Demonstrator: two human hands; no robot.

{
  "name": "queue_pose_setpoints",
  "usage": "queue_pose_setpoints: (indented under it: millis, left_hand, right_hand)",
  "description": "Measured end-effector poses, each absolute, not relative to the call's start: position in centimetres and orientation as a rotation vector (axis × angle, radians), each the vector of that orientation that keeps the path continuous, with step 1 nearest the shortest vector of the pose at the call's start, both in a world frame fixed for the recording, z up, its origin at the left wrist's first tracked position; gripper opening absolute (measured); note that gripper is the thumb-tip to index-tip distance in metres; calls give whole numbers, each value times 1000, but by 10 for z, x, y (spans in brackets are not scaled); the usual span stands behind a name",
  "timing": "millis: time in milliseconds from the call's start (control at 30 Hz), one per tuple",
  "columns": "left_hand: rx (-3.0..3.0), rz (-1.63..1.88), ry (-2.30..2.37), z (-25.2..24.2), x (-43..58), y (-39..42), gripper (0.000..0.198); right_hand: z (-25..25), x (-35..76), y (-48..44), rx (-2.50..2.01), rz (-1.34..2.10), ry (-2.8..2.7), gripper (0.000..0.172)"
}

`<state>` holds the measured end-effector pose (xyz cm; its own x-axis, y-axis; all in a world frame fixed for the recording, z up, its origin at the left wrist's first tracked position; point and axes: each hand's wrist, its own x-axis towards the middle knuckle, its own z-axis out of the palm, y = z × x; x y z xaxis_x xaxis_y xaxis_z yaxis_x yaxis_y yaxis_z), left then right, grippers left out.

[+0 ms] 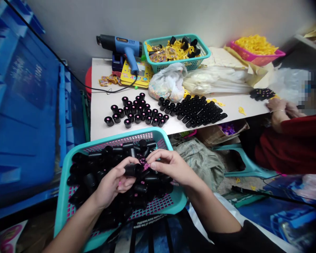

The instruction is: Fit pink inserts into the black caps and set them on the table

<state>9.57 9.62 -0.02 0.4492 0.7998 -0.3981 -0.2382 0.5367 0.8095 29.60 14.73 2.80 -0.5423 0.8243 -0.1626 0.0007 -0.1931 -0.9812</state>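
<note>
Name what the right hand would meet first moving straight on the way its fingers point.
Likely the pink piece at the end of the black tube in the left hand, just beyond the right hand.

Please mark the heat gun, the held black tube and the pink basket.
heat gun (pixel 129 45): head view, blue body.
black tube (pixel 132 170): head view, its side.
pink basket (pixel 255 58): head view, front wall.

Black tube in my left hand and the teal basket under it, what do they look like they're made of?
Black tube in the left hand: probably moulded plastic, smooth, with a dull sheen along its side. Teal basket: plastic as well, judging by its even colour and its rounded, slightly glossy rim.
</note>
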Motion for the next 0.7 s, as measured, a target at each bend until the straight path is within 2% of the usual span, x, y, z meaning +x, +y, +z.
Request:
queue_pose_setpoints:
  millis: [133, 300, 400, 467, 600, 700]
  left_hand:
    - [507, 771, 784, 1, 104, 92, 28]
    - [441, 796, 777, 5, 112, 92, 24]
    - [436, 807, 789, 8, 113, 91, 26]
    - [437, 818, 799, 9, 115, 91, 25]
    - [411, 791, 777, 13, 120, 89, 24]
    - [377, 778, 815, 19, 125, 88, 26]
  right_hand:
    - [32, 286, 139, -968, 1778, -1506, 6]
    - [33, 284, 133, -976, 1668, -1620, 6]
    - [29, 284, 131, -938, 1724, -1548, 7]
    - [27, 283, 130, -889, 1806, -1456, 14]
    - [26, 283, 130, -757, 1981, -1464, 39]
    - [25, 283, 131, -648, 2019, -1591, 46]
